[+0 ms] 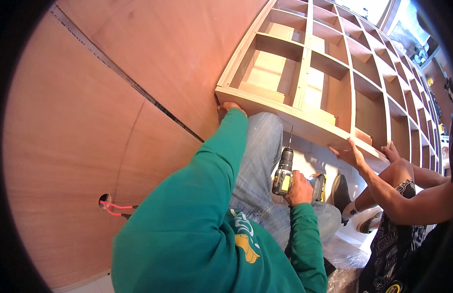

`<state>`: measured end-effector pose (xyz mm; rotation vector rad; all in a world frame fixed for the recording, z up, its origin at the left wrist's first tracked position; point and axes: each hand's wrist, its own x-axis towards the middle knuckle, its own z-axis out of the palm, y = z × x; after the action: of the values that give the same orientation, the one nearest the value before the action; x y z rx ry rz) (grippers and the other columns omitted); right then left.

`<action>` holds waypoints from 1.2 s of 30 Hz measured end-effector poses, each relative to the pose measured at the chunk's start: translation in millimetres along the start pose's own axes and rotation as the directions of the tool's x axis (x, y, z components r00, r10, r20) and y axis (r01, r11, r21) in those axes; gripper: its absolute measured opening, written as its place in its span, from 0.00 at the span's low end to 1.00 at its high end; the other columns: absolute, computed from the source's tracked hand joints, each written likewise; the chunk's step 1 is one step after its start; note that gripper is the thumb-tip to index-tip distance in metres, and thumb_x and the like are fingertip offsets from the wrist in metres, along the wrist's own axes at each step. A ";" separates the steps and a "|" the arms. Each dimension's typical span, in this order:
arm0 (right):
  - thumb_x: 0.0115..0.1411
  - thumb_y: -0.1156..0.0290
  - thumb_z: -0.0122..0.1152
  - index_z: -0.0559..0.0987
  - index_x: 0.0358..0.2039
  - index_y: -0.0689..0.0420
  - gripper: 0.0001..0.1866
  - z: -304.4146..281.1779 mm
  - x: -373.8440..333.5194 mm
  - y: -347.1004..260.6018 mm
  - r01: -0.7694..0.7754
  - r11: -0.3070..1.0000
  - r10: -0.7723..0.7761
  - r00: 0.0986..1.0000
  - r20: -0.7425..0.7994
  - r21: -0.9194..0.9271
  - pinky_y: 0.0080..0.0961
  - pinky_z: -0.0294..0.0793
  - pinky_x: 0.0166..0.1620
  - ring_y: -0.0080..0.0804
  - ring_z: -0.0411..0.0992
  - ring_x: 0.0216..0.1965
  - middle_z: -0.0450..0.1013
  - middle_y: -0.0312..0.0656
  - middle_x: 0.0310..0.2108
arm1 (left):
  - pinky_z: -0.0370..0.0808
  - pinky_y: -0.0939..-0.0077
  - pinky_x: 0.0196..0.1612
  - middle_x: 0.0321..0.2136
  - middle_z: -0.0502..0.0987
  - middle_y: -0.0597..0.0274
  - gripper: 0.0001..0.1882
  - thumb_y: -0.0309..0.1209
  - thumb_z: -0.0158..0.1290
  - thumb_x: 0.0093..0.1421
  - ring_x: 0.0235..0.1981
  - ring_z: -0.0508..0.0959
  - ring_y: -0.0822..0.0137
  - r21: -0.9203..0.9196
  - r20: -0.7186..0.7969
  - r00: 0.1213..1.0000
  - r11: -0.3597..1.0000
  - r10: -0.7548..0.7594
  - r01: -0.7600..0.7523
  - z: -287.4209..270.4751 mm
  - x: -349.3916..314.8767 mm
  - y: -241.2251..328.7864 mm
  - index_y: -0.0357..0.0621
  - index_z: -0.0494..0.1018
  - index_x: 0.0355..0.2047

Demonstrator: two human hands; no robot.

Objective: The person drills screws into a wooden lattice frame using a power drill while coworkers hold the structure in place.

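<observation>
A large wooden grid frame (280,110) with many square compartments reaches from the middle to the far right. At its near left corner my left hand (231,106) is closed on the lower edge, some fingers hidden behind the wood. My right hand (299,189) wraps round the handle of a cordless drill (283,175), held above my knees. A long thin drill bit (291,137) points up toward the frame's front board; whether its tip touches the wood I cannot tell.
A co-worker crouches at the right, one hand (351,154) under the frame's front board and another (391,152) on it. A wooden panel wall (90,122) stands at left, with red wires (114,210) coming from a hole. Clear plastic wrap (346,254) lies below.
</observation>
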<state>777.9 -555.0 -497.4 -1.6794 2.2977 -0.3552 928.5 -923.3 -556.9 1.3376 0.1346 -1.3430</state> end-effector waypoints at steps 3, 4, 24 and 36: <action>0.38 0.73 0.77 0.70 0.47 0.52 0.34 -2.3 3.6 -1.4 -0.023 1.000 0.023 1.000 0.002 0.000 0.46 0.78 0.45 0.53 0.77 0.43 0.75 0.45 0.41 | 0.58 0.49 0.61 0.65 0.62 0.61 0.32 0.57 0.37 0.70 0.61 0.61 0.55 0.001 0.012 1.000 1.000 -0.003 0.003 0.3 0.4 1.3 0.51 0.58 0.65; 0.38 0.73 0.76 0.70 0.46 0.52 0.33 -3.0 5.8 -1.8 -0.029 1.000 0.029 0.999 0.016 -0.002 0.46 0.78 0.45 0.53 0.77 0.43 0.76 0.45 0.41 | 0.58 0.48 0.62 0.66 0.61 0.61 0.32 0.58 0.37 0.70 0.62 0.60 0.55 0.000 0.006 1.000 1.000 -0.001 0.001 -0.5 0.6 2.2 0.51 0.57 0.65; 0.41 0.74 0.72 0.71 0.48 0.52 0.31 3.7 10.5 3.9 0.080 0.997 -0.080 0.996 -0.032 -0.008 0.46 0.78 0.46 0.56 0.77 0.45 0.77 0.48 0.43 | 0.51 0.42 0.72 0.75 0.52 0.64 0.42 0.64 0.34 0.69 0.74 0.52 0.55 0.948 0.089 0.986 0.292 0.142 -0.127 15.4 37.4 -43.9 0.53 0.49 0.75; 0.44 0.70 0.74 0.72 0.46 0.53 0.28 4.5 9.2 7.8 0.028 0.999 -0.029 0.999 -0.044 -0.025 0.43 0.79 0.46 0.50 0.78 0.43 0.76 0.47 0.38 | 0.46 0.38 0.76 0.78 0.47 0.64 0.45 0.68 0.25 0.71 0.78 0.48 0.55 0.988 0.047 0.997 0.143 0.061 -0.056 16.8 106.9 -21.4 0.55 0.43 0.79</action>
<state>769.9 -561.7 -505.0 -1.7349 2.3206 -0.3764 938.4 -993.3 -641.6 2.4308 -1.0513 -1.3355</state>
